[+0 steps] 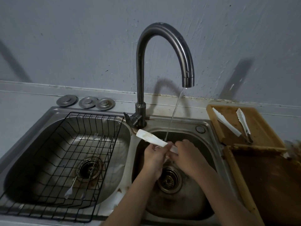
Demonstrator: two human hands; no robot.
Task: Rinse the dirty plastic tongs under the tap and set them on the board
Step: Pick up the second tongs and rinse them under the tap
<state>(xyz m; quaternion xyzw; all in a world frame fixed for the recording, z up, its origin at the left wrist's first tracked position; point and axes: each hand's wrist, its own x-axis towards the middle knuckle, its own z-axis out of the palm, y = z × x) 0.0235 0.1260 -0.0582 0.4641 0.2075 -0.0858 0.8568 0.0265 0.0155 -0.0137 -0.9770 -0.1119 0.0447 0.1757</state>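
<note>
Rinsing step: both hands, left (154, 154) & right (187, 154), pinch tongs (151, 139) under tap (188, 82); next, carry to board's (263, 126) free front edge.

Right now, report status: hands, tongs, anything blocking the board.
Left hand and right hand both gripping the white tongs over the right sink basin. Water stream running onto them. Board holds two tongs already, space left.
</note>
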